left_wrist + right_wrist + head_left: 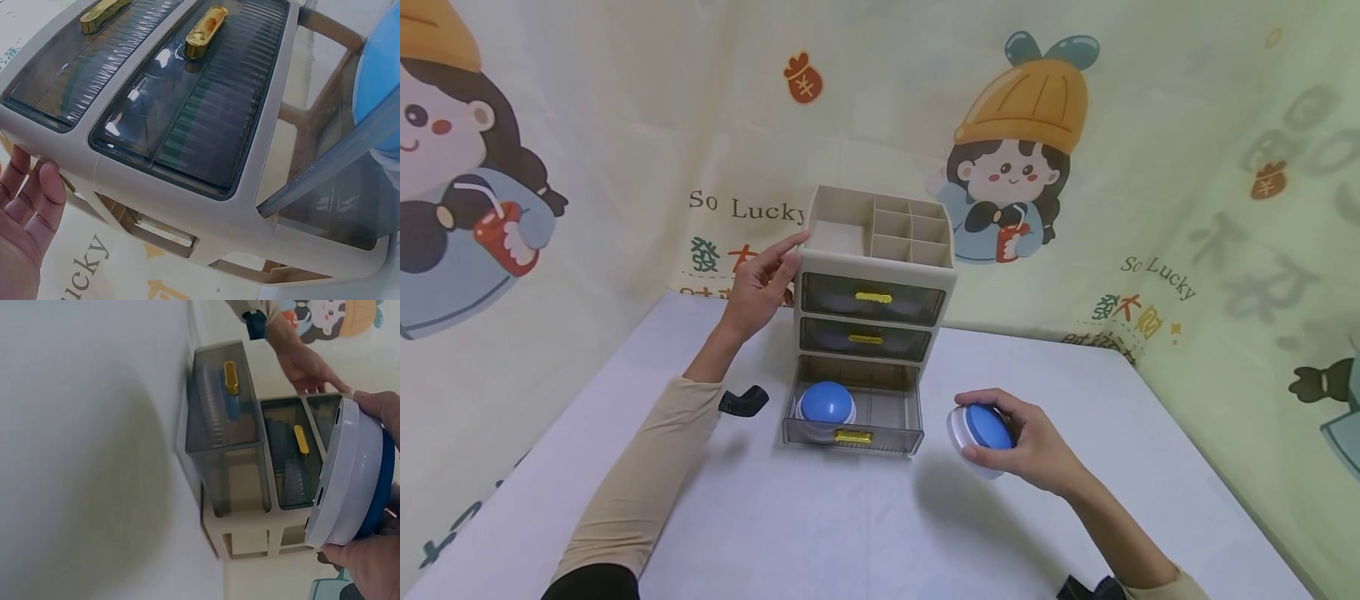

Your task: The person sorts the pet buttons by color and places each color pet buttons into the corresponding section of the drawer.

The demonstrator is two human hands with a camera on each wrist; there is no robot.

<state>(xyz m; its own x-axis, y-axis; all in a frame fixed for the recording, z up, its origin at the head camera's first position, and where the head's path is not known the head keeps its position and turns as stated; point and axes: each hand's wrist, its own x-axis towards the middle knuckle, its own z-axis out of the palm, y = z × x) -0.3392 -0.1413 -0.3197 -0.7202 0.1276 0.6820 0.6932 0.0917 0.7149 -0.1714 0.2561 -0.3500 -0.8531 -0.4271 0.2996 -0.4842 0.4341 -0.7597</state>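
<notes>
Blue-domed round buttons on white bases were the things in hand: one blue-and-white dome button (826, 406) already sat in the left half of the pulled-out smoky plastic bottom drawer (853, 414), at the centre of the head view. The second blue-and-white dome button (979, 432) was held tilted just above the white worktop (820, 533), right of the drawer and apart from it. The right hand (1026, 446) had its fingers and thumb curled round that button's rim. By my reckoning the work stood about halfway, with one button stowed and one not yet in.

The left hand (762, 287) lay with straight fingers against the upper left corner of the beige plastic drawer organiser (880, 250), steadying it and grasping nothing. The two upper drawers (871, 317), with gold handles, were closed.

The drawer's right half looked free, enough for a second button as far as I could judge. Its front wall and the organiser's frame overhead left a low opening. Open worktop lay to the right and toward the lower frame. A small black object (743, 401) lay left of the drawer, near the left forearm.
</notes>
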